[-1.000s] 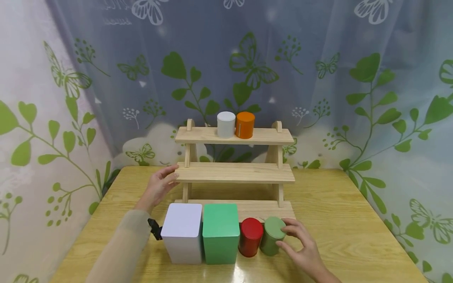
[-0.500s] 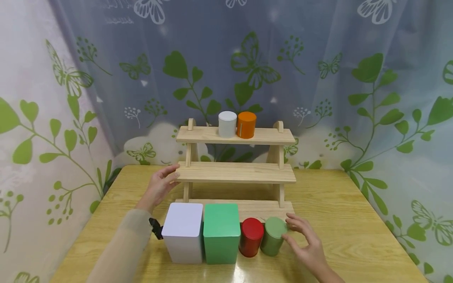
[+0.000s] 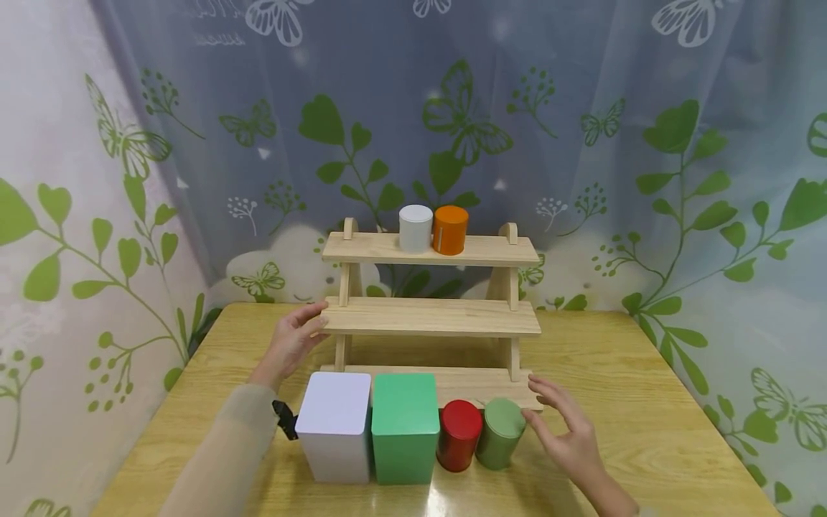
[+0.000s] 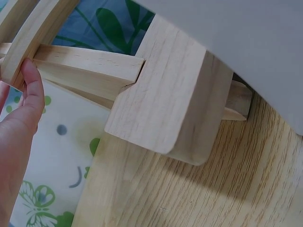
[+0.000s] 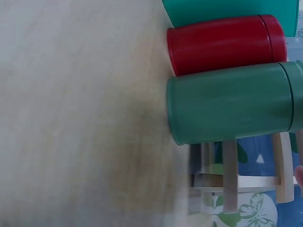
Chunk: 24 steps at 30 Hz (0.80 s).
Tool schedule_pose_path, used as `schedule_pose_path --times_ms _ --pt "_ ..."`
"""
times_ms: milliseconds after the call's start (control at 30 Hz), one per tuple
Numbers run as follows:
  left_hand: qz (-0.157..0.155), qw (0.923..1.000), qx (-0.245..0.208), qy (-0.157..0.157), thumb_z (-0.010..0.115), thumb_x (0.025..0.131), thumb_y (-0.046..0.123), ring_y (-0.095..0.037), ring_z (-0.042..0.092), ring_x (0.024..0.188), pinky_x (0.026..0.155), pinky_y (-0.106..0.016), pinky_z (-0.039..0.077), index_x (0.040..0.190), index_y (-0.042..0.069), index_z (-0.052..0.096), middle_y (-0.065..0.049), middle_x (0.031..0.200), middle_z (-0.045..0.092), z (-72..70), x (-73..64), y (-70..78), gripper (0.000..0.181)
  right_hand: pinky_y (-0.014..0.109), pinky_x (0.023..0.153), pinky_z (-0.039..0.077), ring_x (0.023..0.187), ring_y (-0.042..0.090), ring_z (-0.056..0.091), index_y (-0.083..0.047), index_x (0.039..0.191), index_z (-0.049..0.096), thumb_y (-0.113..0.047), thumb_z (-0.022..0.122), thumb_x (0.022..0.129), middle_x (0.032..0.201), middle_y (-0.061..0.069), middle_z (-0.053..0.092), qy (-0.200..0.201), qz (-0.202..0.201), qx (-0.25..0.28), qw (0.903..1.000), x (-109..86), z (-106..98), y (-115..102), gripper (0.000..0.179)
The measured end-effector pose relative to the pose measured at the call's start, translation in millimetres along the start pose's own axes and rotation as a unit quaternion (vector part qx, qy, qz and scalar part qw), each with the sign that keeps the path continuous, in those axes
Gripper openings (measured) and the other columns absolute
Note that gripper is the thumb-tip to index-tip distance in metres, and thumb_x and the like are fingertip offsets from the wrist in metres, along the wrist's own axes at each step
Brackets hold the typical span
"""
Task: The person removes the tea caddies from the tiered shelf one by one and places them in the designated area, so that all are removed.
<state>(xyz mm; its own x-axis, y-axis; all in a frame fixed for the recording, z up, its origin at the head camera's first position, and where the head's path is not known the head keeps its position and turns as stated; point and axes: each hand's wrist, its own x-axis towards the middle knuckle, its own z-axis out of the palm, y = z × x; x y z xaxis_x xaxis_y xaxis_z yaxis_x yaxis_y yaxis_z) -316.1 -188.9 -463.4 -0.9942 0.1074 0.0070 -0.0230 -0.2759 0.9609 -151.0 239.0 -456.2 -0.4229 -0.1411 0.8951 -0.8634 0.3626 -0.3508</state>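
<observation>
A three-tier wooden display stand (image 3: 426,317) stands on the table. My left hand (image 3: 291,345) holds the left end of its middle shelf, and in the left wrist view the thumb and fingers pinch the board's edge. My right hand (image 3: 570,436) is just right of the light green canister (image 3: 500,434), by the right end of the lowest shelf, fingers apart and holding nothing. A red canister (image 3: 459,436) stands beside the green one. To their left are a bright green box (image 3: 405,431) and a white box (image 3: 334,431). All four are in front of the stand.
A white canister (image 3: 415,229) and an orange canister (image 3: 450,231) stand side by side on the top shelf. A patterned curtain (image 3: 581,143) hangs behind the wooden table (image 3: 652,431). The two boxes hide the left of the lowest shelf.
My right hand has come away from the light green canister, moving right and slightly back toward the lowest shelf's end. My left hand stays on the middle shelf.
</observation>
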Motion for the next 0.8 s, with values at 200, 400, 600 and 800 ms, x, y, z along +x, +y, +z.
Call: schedule_pose_path --times_ms 200,400,600,800 --pt "-0.003 1.0000 -0.003 0.005 0.065 0.087 0.009 -0.017 0.055 0.101 0.083 -0.029 0.050 0.133 -0.003 0.045 -0.013 0.134 0.040 -0.4 0.9 -1.7 0.050 0.020 0.083 0.047 0.102 0.026 0.057 0.018 0.104 0.059 -0.004 0.070 0.082 0.103 0.032 0.057 0.001 -0.006 -0.006 1.0000 14.2 -0.2 -1.1 0.033" --pt "-0.001 1.0000 -0.007 0.005 0.064 0.088 0.008 -0.017 0.055 0.101 0.084 -0.031 0.049 0.132 -0.003 0.046 -0.013 0.132 0.040 -1.1 0.6 -2.2 0.049 0.020 0.083 0.047 0.102 0.025 0.058 0.018 0.103 0.058 -0.008 0.068 0.084 0.101 0.031 0.058 0.001 -0.017 -0.015 0.9997 27.7 2.5 -1.7 0.034" --pt "0.000 1.0000 -0.004 0.006 0.064 0.088 0.009 -0.017 0.055 0.100 0.086 -0.032 0.049 0.131 -0.003 0.047 -0.011 0.129 0.042 -1.2 0.0 -2.0 0.048 0.018 0.084 0.046 0.100 0.026 0.058 0.015 0.106 0.060 -0.012 0.067 0.086 0.102 0.032 0.058 0.000 -0.021 -0.025 0.9995 39.7 5.9 -0.6 0.034" --pt "0.007 1.0000 -0.004 0.001 0.063 0.088 0.007 -0.017 0.055 0.099 0.082 -0.029 0.050 0.132 -0.004 0.046 -0.010 0.127 0.044 -0.6 -1.2 -0.8 0.048 0.018 0.085 0.046 0.097 0.028 0.057 0.015 0.106 0.059 -0.005 0.069 0.083 0.102 0.032 0.057 -0.003 -0.011 -0.028 0.9996 48.7 9.0 1.9 0.032"
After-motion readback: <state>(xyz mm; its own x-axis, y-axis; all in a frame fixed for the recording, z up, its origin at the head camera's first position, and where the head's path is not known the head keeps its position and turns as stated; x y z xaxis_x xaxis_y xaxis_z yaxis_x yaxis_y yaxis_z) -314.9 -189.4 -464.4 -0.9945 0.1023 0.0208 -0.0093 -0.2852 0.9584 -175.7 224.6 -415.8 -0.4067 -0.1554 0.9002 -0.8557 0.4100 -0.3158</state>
